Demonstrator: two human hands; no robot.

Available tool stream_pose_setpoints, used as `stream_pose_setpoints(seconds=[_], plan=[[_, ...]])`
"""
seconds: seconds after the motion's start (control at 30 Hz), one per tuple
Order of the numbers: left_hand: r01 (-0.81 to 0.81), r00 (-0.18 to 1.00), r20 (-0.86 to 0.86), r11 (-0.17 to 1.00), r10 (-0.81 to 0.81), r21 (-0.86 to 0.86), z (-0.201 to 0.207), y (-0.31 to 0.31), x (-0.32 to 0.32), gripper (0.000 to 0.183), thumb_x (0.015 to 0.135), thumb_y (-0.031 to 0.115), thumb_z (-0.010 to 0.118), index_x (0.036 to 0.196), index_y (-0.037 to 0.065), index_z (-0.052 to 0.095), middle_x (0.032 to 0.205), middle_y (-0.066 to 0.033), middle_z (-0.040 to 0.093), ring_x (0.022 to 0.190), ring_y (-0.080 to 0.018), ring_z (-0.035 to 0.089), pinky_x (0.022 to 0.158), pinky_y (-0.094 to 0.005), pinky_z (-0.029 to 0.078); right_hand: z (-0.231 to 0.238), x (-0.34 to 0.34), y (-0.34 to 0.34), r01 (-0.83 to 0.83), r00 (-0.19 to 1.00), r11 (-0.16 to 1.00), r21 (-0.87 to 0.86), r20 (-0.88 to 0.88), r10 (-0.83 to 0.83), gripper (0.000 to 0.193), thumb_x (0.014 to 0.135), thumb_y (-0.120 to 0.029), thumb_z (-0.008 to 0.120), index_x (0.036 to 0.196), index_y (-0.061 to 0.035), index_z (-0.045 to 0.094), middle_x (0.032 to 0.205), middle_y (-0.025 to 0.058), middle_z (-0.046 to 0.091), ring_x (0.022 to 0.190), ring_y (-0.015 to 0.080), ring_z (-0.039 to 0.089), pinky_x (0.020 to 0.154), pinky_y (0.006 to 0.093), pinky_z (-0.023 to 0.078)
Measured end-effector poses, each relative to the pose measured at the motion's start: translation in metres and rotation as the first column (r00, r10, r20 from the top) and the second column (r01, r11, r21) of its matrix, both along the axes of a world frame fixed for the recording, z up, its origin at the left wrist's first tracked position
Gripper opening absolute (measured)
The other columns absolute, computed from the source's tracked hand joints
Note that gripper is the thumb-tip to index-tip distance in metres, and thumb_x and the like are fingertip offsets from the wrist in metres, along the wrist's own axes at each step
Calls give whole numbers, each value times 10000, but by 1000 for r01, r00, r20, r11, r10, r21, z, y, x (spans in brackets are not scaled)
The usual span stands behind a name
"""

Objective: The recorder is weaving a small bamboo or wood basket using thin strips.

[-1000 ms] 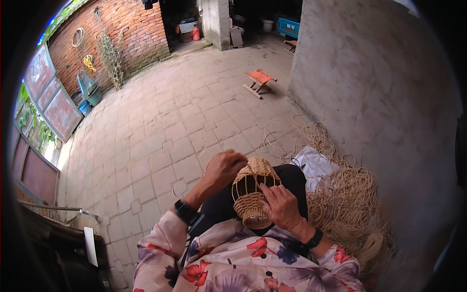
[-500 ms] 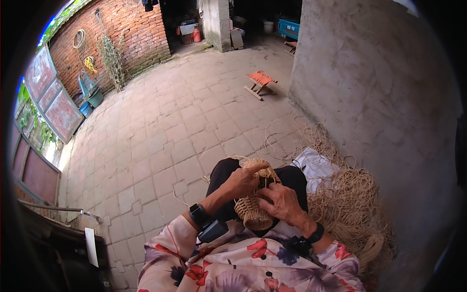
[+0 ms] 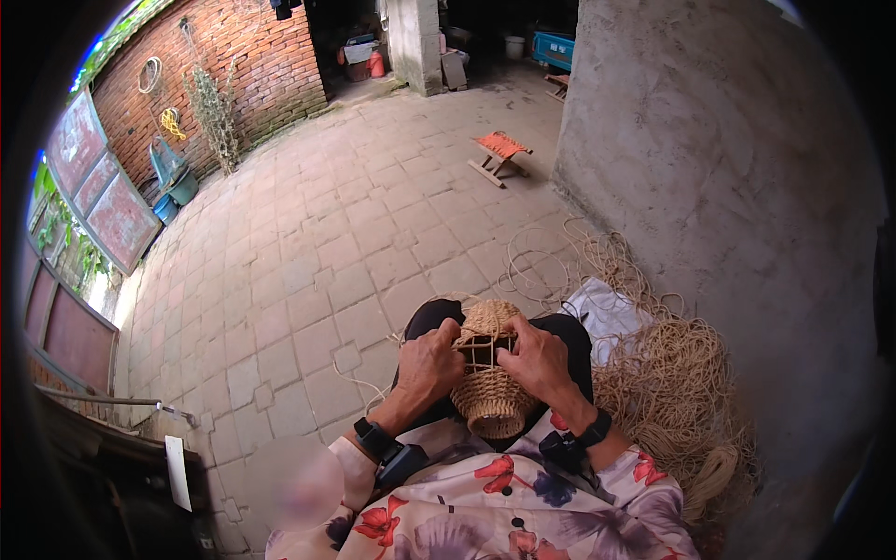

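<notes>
A tan woven cord basket [image 3: 493, 399] rests on my lap between my dark-trousered knees. Its middle is an open gap crossed by a few bare upright strands, with tight weave above and below. My left hand [image 3: 432, 359] is closed in a fist at the gap's left side, on a cord [image 3: 473, 344] that runs across the gap. On the other side my right hand [image 3: 539, 359] grips the basket's edge, its thumb reaching into the gap. A loose length of cord [image 3: 359, 381] trails out to the left of my left hand.
Tangled tan cord [image 3: 667, 383] lies heaped at my right beside a white sack [image 3: 605, 317], near a grey plastered wall [image 3: 719, 168]. Ahead on the paving stands a low stool [image 3: 501, 154] with an orange seat. A metal gate [image 3: 98, 177] is at far left.
My left hand has drawn back from across the basket's top to its left side and closed. My right hand has moved up to the gap's right edge, leaving the gap more visible.
</notes>
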State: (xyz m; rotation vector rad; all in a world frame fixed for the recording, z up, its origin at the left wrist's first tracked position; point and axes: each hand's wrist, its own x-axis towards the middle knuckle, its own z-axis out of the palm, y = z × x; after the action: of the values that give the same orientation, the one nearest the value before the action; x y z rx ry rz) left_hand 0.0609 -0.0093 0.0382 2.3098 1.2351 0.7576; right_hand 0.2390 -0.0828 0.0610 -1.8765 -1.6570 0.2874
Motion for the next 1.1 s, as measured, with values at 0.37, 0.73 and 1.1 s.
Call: stream_pose_setpoints(seconds=[0.37, 0.73, 1.1], plan=[[361, 868, 493, 597, 66, -716, -1, 1, -30, 187, 833, 61, 443, 943, 44, 592, 801, -8, 640, 619, -86, 551, 547, -235, 468, -45, 15, -16, 37, 948, 974, 223, -316, 36, 223, 759, 10, 590, 954, -46, 499, 622, 33, 497, 527, 155, 531, 521, 296, 444], [300, 916, 397, 752, -57, -586, -13, 6, -27, 186, 867, 198, 634, 902, 16, 624, 707, -11, 578, 599, -79, 513, 526, -233, 436, -21, 22, -40, 67, 982, 960, 273, -186, -15, 156, 792, -26, 627, 917, -44, 535, 775, 49, 517, 686, 158, 524, 635, 291, 437], [462, 792, 610, 629, 25, -626, 12, 40, 10, 186, 916, 198, 620, 932, 13, 619, 770, -14, 622, 679, -85, 600, 592, -232, 512, 3, -1, -46, -413, 861, 886, 210, 407, 305, 399, 759, -172, 666, 1134, -42, 620, 859, 75, 514, 783, 255, 517, 708, 375, 427]])
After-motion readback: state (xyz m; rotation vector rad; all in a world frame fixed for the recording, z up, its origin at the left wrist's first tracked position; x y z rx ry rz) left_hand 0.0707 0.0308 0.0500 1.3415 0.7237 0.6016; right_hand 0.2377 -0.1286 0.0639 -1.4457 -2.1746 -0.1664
